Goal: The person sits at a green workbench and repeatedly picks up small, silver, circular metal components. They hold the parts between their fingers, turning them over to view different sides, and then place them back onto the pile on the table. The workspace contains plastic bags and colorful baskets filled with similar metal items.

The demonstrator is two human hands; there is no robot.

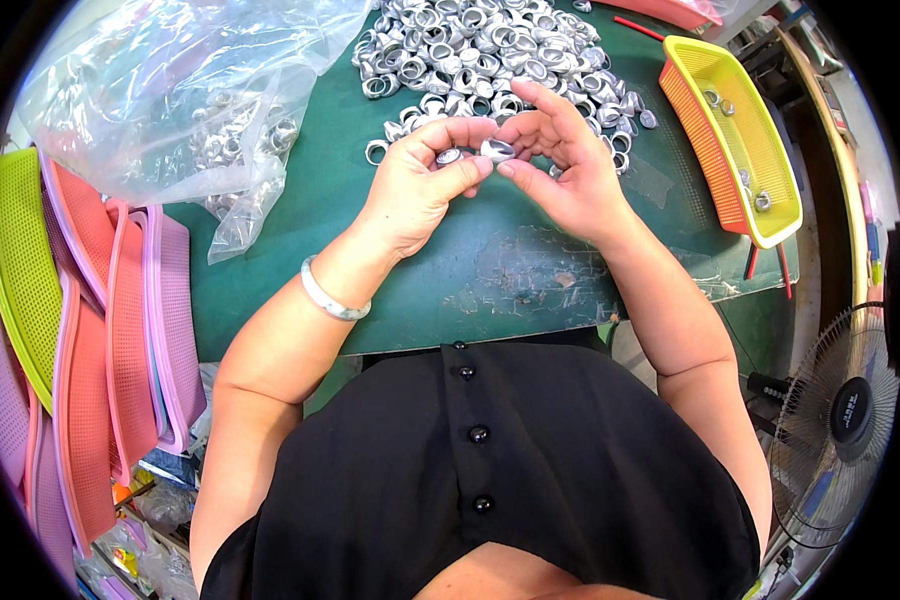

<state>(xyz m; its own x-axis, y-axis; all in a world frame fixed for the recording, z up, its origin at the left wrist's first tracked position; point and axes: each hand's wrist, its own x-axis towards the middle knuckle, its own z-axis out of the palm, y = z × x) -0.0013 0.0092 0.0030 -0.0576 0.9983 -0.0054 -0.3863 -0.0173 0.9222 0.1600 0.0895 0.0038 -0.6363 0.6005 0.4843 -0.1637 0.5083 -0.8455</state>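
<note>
My left hand point(422, 183) pinches a small silver metal ring point(449, 156) between thumb and forefinger above the green table point(510, 280). My right hand point(560, 165) holds another silver ring part point(497, 150) at its fingertips, right beside the left hand's piece; the two hands nearly touch. A pale bangle point(330, 296) sits on my left wrist. Just beyond the hands lies a large heap of the same silver rings point(490, 55).
A yellow and orange mesh tray point(760, 200) with a few rings stands at the right. A clear plastic bag point(170, 90) holding more rings lies at the upper left. Stacked pink, orange and green trays point(90, 330) stand at the left. A fan point(840, 420) is at the lower right.
</note>
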